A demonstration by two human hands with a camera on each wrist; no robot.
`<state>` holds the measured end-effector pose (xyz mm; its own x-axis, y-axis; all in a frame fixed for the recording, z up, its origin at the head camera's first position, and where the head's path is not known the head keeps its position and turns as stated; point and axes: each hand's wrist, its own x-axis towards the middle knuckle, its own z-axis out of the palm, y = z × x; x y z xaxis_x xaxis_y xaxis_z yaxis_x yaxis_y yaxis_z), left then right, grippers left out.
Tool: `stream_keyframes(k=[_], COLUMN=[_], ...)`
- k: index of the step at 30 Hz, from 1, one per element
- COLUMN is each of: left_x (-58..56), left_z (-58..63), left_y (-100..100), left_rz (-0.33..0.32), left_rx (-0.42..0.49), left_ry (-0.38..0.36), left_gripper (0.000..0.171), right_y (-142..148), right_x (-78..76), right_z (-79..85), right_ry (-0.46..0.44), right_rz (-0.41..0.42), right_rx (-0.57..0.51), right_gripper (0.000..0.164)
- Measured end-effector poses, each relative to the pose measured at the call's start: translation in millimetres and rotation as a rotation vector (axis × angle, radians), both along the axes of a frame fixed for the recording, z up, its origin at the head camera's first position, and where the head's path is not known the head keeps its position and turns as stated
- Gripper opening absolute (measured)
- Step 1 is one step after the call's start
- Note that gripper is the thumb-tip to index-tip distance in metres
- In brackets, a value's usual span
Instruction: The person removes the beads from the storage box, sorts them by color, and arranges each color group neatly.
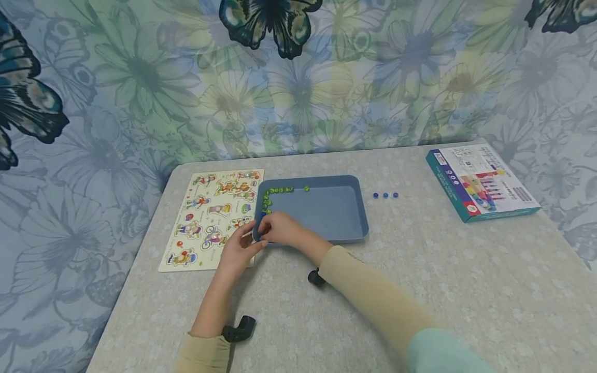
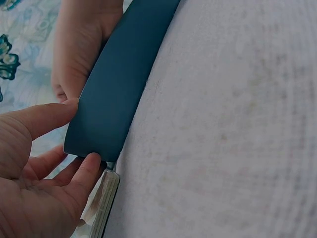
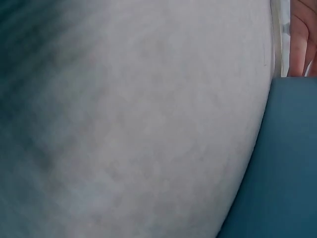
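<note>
A shallow blue-grey tray (image 1: pixel 322 215) lies on the table. My left hand (image 1: pixel 238 251) holds its near left corner; in the left wrist view the thumb (image 2: pixel 54 116) is at the tray's upper edge and the fingers are lower on its outer wall. Over that same corner, my right hand (image 1: pixel 283 229) reaches inside with curled fingers; I cannot tell what is between its fingertips. Small green beads (image 1: pixel 266 199) line the tray's far left corner, with one green bead (image 1: pixel 306 188) apart to the right. Some blue (image 1: pixel 264 213) shows beside the right fingertips, partly hidden.
Three small blue beads (image 1: pixel 385 195) sit in a row on the table right of the tray. A cream board with cartoon pictures (image 1: pixel 179 243) lies on the left, against the tray's side. At the far right lies a flat teal and white box (image 1: pixel 503 199). Patterned cloth (image 1: pixel 303 119) hangs behind.
</note>
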<state>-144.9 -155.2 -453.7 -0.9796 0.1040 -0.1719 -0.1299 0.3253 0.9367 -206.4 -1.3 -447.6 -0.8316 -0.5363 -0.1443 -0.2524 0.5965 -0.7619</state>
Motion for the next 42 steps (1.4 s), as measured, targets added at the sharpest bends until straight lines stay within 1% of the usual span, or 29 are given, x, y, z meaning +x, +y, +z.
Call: stream_keyframes(k=[5,13,19,25,31,36,42], left_x=[-0.3,0.3,-0.3,-0.6,-0.3,-0.7,0.1], left_z=[-0.1,0.9,1.4,0.8,0.9,0.4,-0.5], left_y=[0.4,0.6,0.6,0.2,0.1,0.0,-0.4], left_rz=[0.004,0.0,-0.008,-0.007,-0.011,-0.009,-0.002], left_rx=[-0.006,-0.011,-0.021,-0.026,-0.036,-0.034,-0.014], left_ry=[-0.002,-0.006,0.003,-0.003,0.007,0.011,-0.014], left_gripper=[0.064,0.064,0.064,0.065,0.064,0.065,0.066], right_y=[0.5,0.8,-0.1,-0.9,0.4,1.8,7.6], right_x=[-0.4,-2.9,-2.3,-1.6,-1.2,-0.5,-1.8], right_z=[-2.3,-6.5,-5.8,-3.7,-2.7,-0.4,-2.0], right_ry=[-0.019,-0.049,-0.066,-0.051,-0.053,-0.029,-0.003], right_rz=[0.003,0.02,0.01,0.015,0.019,0.005,0.006], right_rx=[-0.024,-0.057,-0.059,-0.04,-0.068,-0.066,-0.074], right_gripper=[0.008,0.012,0.008,0.005,0.006,0.006,0.005])
